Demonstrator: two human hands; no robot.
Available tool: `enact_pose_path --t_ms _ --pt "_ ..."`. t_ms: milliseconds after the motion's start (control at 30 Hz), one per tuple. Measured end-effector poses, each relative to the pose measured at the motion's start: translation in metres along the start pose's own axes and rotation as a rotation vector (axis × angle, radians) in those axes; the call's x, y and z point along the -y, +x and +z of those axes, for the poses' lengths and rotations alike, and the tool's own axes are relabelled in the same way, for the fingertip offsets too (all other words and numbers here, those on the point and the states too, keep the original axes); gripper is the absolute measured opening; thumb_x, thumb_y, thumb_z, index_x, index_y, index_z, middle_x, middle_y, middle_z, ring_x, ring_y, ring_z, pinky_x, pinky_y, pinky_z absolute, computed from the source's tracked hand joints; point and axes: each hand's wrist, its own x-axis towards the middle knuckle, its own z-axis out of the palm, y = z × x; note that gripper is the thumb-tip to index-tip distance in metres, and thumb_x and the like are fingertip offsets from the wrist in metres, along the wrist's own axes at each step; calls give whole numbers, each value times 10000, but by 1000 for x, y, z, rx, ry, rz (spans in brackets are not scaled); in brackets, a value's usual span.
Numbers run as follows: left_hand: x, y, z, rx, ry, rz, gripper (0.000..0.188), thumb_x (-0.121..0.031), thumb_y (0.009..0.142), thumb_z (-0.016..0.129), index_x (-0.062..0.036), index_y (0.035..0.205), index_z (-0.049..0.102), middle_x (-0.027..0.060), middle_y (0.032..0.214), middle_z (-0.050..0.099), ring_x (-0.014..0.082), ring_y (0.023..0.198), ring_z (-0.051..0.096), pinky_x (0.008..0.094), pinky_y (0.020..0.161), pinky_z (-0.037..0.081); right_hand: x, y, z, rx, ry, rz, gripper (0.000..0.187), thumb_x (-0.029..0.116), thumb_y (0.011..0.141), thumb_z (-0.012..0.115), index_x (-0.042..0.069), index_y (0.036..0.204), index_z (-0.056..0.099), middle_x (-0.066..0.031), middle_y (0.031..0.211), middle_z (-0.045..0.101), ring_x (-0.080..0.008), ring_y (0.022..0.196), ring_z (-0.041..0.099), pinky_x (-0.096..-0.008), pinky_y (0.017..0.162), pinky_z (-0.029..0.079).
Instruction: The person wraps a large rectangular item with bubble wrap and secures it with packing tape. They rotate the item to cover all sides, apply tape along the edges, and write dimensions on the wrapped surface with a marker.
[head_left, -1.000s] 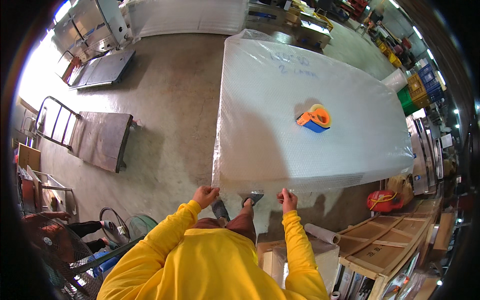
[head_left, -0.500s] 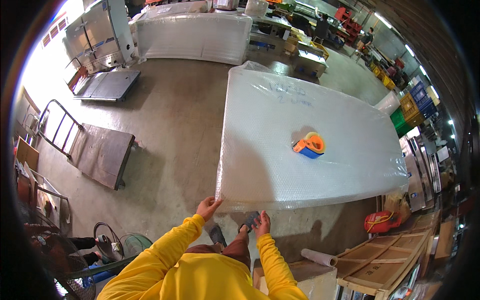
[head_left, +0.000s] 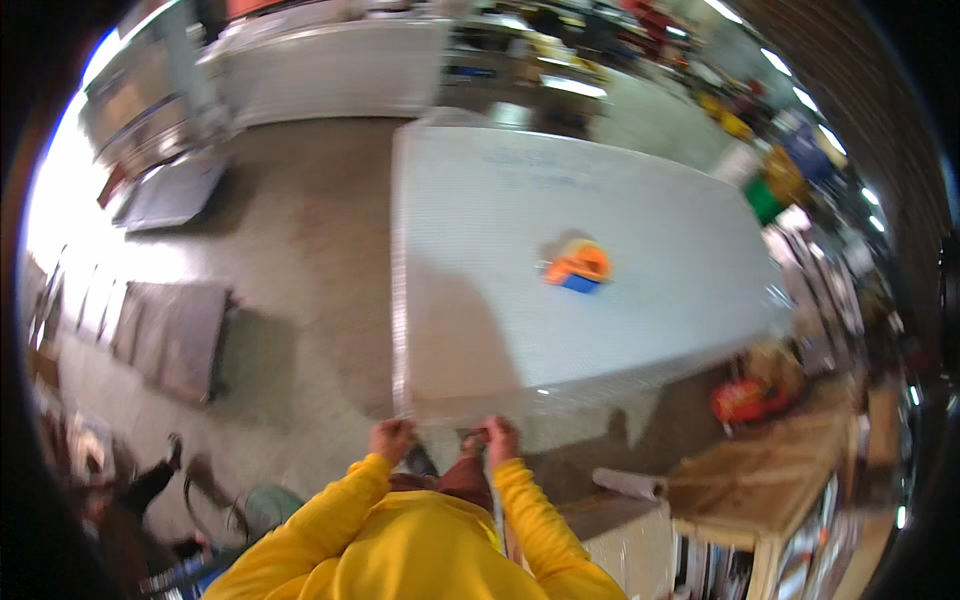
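A large flat panel-like package in clear bubble wrap (head_left: 480, 330) lies before me, its near edge just beyond my hands. My left hand (head_left: 392, 441) is closed at the near left corner, its fingers pinched on the bubble wrap there. A short way to the right, my right hand (head_left: 502, 441) is curled just below the near edge; blur hides what its fingertips hold, if anything. On top of the package rests an orange and blue tape dispenser (head_left: 580, 268) with a roll of tape. Blurred handwriting marks the wrap's far part.
Platform trolleys (head_left: 172, 325) stand on the left floor. Another wrapped package (head_left: 335, 70) is at the back. A red gas cylinder (head_left: 748, 398), a wooden crate (head_left: 755, 480) and a carton (head_left: 630, 545) sit at right. Someone's dark-clad leg (head_left: 150, 492) shows at lower left.
The view has swung, so the package appears further left. My right hand has gone from loosely spread to curled, nearer the wrap's edge. A leg has come further into view at lower left.
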Motion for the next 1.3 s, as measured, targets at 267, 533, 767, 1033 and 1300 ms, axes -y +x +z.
enact_pose_path --t_ms 267,533,767,1033,1300 --pt "-8 -9 -17 36 142 185 283 -206 970 639 61 914 711 133 724 735 164 666 713 305 631 540 -18 -5 -2 39 82 -86 271 342 994 659 82 926 694 1 825 705 -78 782 644 -243 681 480" --pt "-4 -18 -31 130 209 -28 428 -324 1010 614 61 845 699 118 690 703 164 616 663 313 616 535 -2 -11 -6 133 -117 14 337 357 1023 601 43 917 661 -6 789 663 -95 737 585 -273 739 496" --pt "77 -13 -68 336 286 -36 437 -324 1000 624 55 794 697 79 691 681 133 629 615 315 596 496 9 8 -103 231 -691 -63 330 397 949 682 67 951 671 -36 800 648 -143 735 579 -316 713 470" --pt "4 43 160 477 672 -41 406 -381 942 646 10 979 750 144 845 753 231 750 710 379 708 565 19 40 -294 99 -564 -143 323 378 948 690 62 1014 688 -73 906 702 -195 852 654 -343 804 518" --pt "-142 44 489 885 921 123 504 -490 931 623 -52 1151 740 187 1089 742 317 997 716 412 920 544 101 31 -511 -337 -513 -58 386 433 917 689 73 1054 715 -101 938 727 -235 869 684 -364 809 536"
